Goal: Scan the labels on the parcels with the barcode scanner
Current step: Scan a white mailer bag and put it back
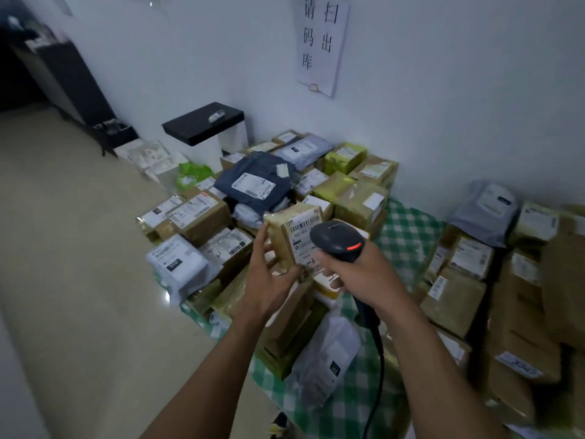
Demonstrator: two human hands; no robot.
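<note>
Left hand (269,280) has its grip closed on a small tape-wrapped parcel (285,245), fingers on its near edge, label (305,242) facing me. Right hand (357,270) is wrapped fully round the barcode scanner (337,240), red indicator lit.

Risks, all relative to that parcel:
- The scanner head sits right against the label and covers part of it. Probably too close and off the barcode at the label's top, so likely a misread.
- Glossy tape may throw glare.
- Labelled parcels in the pile (253,185) just behind could catch the beam, giving a wrong code.
- The cable (376,369) hangs below, over the checked cloth (405,229); could snag parcels.
</note>
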